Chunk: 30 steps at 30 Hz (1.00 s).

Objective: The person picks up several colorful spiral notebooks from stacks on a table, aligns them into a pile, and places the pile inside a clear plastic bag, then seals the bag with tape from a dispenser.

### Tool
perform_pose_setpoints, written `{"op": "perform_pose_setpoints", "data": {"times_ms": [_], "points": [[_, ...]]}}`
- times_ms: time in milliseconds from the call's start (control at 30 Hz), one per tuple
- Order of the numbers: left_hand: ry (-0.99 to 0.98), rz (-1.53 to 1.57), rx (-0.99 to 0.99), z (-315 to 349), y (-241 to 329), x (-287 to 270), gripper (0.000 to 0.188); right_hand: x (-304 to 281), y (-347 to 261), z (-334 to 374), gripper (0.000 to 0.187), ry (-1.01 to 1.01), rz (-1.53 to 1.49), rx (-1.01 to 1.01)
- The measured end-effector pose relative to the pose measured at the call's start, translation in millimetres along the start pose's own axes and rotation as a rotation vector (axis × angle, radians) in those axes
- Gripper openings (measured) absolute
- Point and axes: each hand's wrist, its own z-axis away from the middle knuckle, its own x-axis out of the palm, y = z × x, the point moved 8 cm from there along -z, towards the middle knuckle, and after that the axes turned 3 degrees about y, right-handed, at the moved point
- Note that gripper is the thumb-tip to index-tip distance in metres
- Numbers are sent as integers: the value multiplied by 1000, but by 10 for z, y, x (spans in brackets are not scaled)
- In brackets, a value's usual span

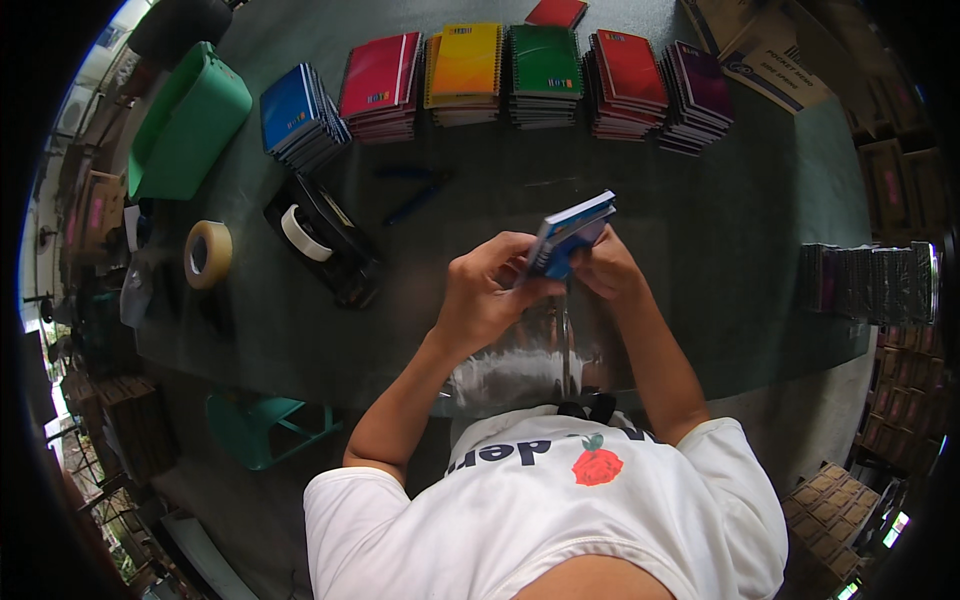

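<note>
Held a small, blue-covered, white-paged paper notebook point(560, 250), single or several too hard to tell, tilted above the near middle of a dark green tabletop point(690, 260). Had the left hand point(490, 285) curled round its left side, with thumb and fingers narrowed onto it; pinched its right side with the right hand point(608, 268). Judged the step as turning or squaring the notebook, perhaps for packing, given the crinkled, clear, shiny plastic sheet point(510, 375) just below the hands and a bundle of dark, plastic-wrapped notebooks point(870, 285) at the table's right edge. For the next move, probably needed a steady two-handed hold with even edges.

As for writing, noticed short multicoloured lettering on the covers of the stacked blue notebooks point(295, 110), yellow notebooks point(463, 80) and green notebooks point(543, 80) across the far side. Saw dark print on a flat-sided brown cardboard box point(775, 65) at the upper right, and large dark letters, upside down, beside a red rose on the white cloth shirt point(450, 540). Could make out none on the held notebook.
</note>
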Motion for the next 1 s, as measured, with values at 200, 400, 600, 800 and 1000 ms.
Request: {"op": "perform_pose_setpoints", "data": {"times_ms": [200,400,600,800,1000], "points": [[60,465,-280,86,-690,-75,28,301,-337,190,34,164,619,36],[-118,1012,-488,222,-946,144,31,480,-406,315,30,130,500,138],[-263,1168,-523,282,-1007,265,35,509,-415,270,25,175,552,172],[-233,1140,-547,323,-1053,265,34,543,-402,286,27,151,590,180],[-192,1081,-501,299,-1054,146,31,515,-425,323,27,128,720,157]]}}
